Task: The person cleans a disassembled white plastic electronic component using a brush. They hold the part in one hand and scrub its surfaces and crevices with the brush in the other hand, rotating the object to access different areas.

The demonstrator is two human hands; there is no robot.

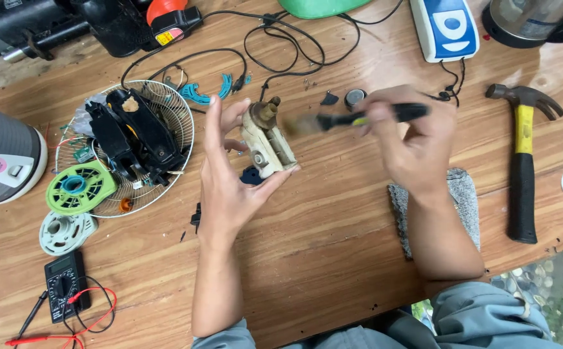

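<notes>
Far left, a grey-and-white appliance stands at the edge of the wooden table. In front of it lie a black multimeter with red and black leads, a pale round disc and a green round part. The green part rests on a wire fan guard, which lies flat and carries a black motor housing.

Centre: the left hand holds a cream gearbox part above the table, just right of the guard. The thumb presses its near end, the fingers spread upright behind it; the brass shaft points away from the person.

The right hand pinches a black-handled brush between thumb and fingers. The bristles are blurred and appear to touch the part's upper right side. A grey cloth lies under the right forearm. A hammer with a yellow-and-black handle lies well apart at the right.

Judgement: the step in hand is brushing dirt off the held part. The next stroke calls for a steady left grip, with the part turned to expose 1 unbrushed face at a time.
</notes>
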